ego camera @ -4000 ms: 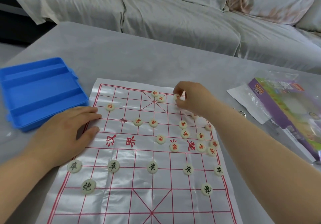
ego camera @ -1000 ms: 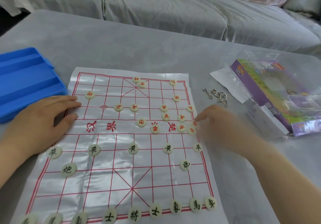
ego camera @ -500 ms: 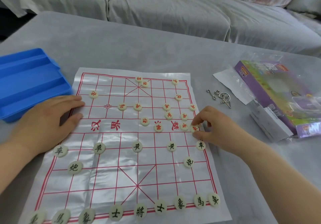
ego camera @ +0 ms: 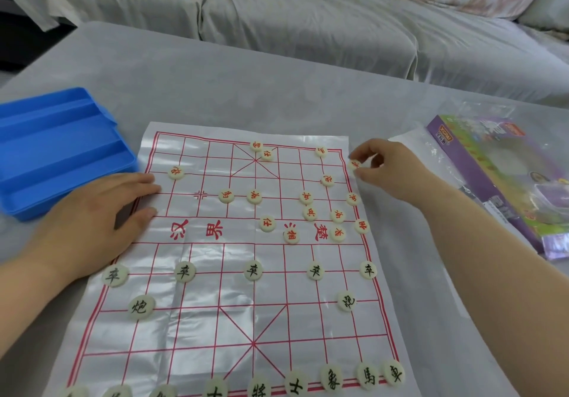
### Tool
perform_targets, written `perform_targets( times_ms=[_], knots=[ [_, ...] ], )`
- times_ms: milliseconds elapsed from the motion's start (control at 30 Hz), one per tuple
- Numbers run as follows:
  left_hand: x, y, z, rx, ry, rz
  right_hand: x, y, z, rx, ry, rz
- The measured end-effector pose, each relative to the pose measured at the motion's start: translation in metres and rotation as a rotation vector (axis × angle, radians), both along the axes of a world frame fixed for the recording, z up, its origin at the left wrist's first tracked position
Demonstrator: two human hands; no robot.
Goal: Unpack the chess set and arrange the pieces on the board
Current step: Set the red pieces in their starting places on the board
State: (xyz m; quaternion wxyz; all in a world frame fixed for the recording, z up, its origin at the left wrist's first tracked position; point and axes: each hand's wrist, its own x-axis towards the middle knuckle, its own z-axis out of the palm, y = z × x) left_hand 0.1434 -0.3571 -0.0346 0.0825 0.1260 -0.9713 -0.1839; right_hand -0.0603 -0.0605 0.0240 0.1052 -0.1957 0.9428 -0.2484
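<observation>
Now right hand (ego camera: 391, 174) fingers (ego camera: 365, 149) pinch 1 red piece (ego camera: 354, 164); left hand (ego camera: 92, 221) fingers press flat on the board (ego camera: 215, 304).

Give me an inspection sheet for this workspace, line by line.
Surface: grey table, mostly bare beyond the board.
Job's things: board sheet lies flat; black-lettered pieces stand in rows on the near half; red-lettered pieces lie scattered on the far half; blue tray sits left of the board, no pieces seen in it.
Clutter: purple box in a clear bag, right of the board.
Hands: left hand rests flat on the board's left edge; right hand pinches a single red piece at the board's far right edge.
Cables: nothing seen.
Surroundings: grey sofa behind the table.
</observation>
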Motion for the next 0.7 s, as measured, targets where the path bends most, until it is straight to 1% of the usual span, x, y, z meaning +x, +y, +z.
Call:
perform_targets(
  times_ms=[167, 300, 433, 700],
  knots=[
    [0.0, -0.003, -0.003, -0.017, 0.013, -0.012, -0.023, -0.032, -0.007, -0.076, 0.006, 0.008],
    [-0.001, -0.007, -0.007, -0.019, 0.004, -0.014, -0.032, -0.051, -0.012, -0.033, 0.038, 0.049],
    [-0.001, -0.009, -0.008, -0.026, 0.001, -0.017, -0.039, -0.056, -0.015, 0.071, 0.029, 0.055],
    [-0.001, -0.005, -0.005, -0.02, 0.0, 0.0, -0.039, -0.06, -0.018, 0.045, 0.023, 0.067]
  ],
)
